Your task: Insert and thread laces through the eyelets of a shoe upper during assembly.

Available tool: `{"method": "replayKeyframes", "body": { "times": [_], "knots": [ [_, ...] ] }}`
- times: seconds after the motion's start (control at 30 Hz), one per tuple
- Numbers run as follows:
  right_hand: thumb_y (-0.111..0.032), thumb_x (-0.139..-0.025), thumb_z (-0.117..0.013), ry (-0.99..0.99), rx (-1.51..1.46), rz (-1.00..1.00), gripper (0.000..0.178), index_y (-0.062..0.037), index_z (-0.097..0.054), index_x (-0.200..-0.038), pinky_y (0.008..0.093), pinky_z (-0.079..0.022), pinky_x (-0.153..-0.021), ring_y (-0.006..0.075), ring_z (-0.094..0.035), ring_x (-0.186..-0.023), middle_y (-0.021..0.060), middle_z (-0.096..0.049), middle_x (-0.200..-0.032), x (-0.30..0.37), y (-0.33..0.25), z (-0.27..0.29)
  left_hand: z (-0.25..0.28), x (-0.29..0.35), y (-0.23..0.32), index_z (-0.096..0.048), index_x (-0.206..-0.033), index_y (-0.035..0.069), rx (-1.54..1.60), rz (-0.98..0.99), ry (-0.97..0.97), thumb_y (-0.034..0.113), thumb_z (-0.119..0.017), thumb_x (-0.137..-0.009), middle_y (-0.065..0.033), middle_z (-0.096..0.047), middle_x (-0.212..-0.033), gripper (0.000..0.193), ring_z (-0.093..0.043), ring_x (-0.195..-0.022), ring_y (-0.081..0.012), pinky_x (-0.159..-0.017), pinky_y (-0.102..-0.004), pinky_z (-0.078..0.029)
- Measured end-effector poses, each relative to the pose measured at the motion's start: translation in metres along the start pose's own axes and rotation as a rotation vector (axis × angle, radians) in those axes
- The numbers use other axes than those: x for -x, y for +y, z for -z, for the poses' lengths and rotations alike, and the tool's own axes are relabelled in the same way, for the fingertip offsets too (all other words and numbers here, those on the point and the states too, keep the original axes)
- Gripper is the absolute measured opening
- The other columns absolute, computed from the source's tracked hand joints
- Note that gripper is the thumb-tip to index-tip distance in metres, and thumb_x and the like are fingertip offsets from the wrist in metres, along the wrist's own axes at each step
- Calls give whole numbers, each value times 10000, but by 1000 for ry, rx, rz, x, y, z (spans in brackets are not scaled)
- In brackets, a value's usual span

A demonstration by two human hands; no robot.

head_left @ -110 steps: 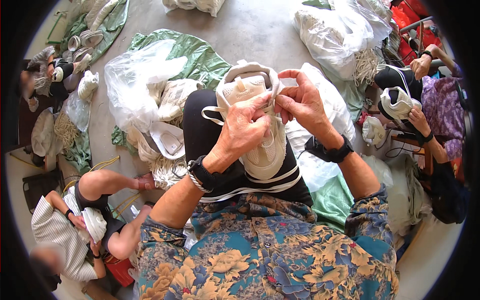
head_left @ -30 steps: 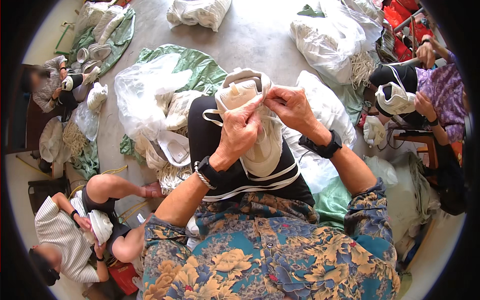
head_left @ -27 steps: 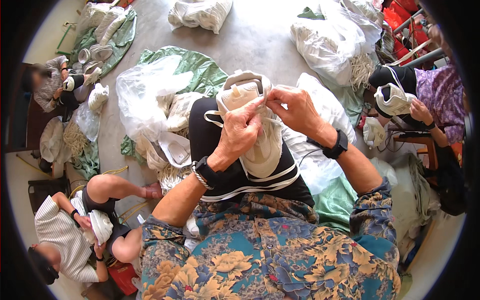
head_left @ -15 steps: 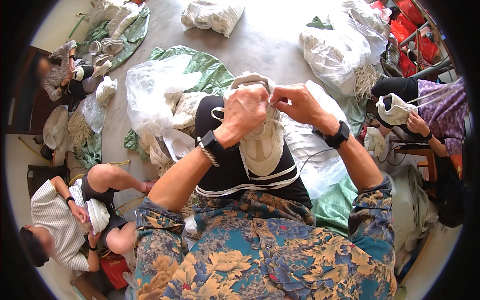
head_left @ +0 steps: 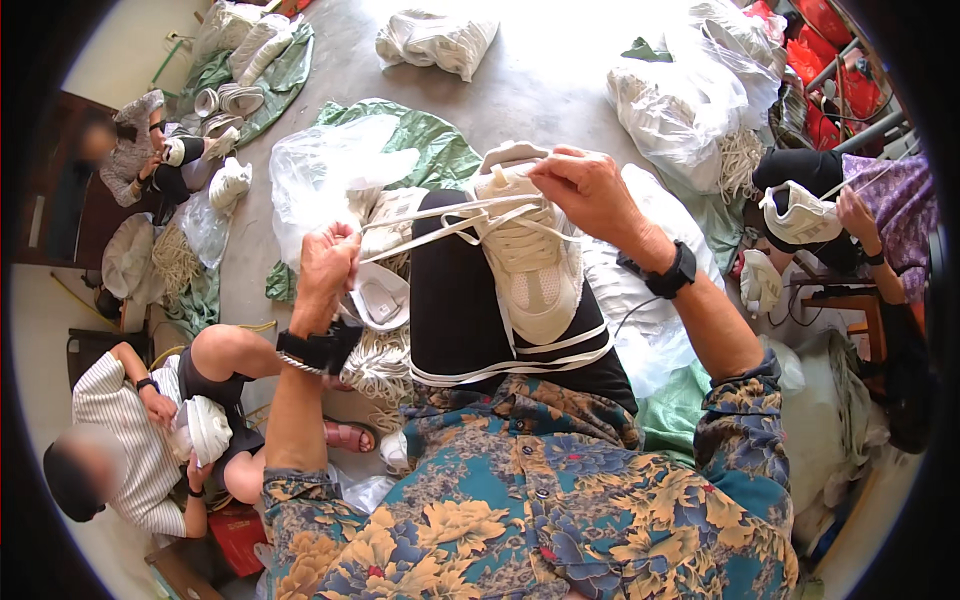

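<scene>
A cream sneaker (head_left: 545,300) rests on my lap over black trousers, toe toward me. Its white shoelace (head_left: 450,210) runs through the eyelets and stretches taut to the left. My left hand (head_left: 330,262) is closed round the lace, well left of the shoe. At the upper right of the shoe opening, my right hand (head_left: 590,195) has its fingers pinched together by the collar; what lies between them is hidden. More lace lies loose across my thighs below the toe.
Bundled white laces (head_left: 380,365) and pale shoes (head_left: 380,298) lie to my left beside a clear plastic bag (head_left: 325,170). White bagged goods (head_left: 660,270) lie at my right. Co-workers handling shoes sit left, far left and right. A wrapped bundle (head_left: 437,42) lies on the floor ahead.
My left hand has moved from the shoe's top out to the left, drawing the lace with it. My right hand has stayed near the collar. The co-worker at right has raised a hand along a lace.
</scene>
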State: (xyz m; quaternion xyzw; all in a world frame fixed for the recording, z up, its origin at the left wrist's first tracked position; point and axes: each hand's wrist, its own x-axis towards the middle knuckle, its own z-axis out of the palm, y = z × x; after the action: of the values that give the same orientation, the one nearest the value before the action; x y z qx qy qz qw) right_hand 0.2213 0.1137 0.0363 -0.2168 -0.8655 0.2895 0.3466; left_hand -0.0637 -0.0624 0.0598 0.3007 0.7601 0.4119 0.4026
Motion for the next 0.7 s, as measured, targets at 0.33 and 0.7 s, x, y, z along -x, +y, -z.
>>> {"method": "replayKeyframes", "body": {
  "times": [0.33,0.7],
  "knots": [
    [-83,-803,-545,-233,-319,204,98,-19,-620,-803,307,-477,-575,217,-566,-601,102,-575,-653,-21,-29,-29,-31,13,26,-487,-897,72,985,66,-319,103,-529,-898,-105,-585,-807,52,-559,-588,-183,-449,-228,-398],
    [-205,-965,-414,197,-826,-713,264,-58,-633,-957,232,-450,-673,91,-547,-775,61,-658,-905,-20,28,51,-46,-26,-41,-596,-826,21,1471,-23,-356,147,-498,-902,-129,-646,-851,177,-618,-851,-298,-655,-326,-461]
  ]
}}
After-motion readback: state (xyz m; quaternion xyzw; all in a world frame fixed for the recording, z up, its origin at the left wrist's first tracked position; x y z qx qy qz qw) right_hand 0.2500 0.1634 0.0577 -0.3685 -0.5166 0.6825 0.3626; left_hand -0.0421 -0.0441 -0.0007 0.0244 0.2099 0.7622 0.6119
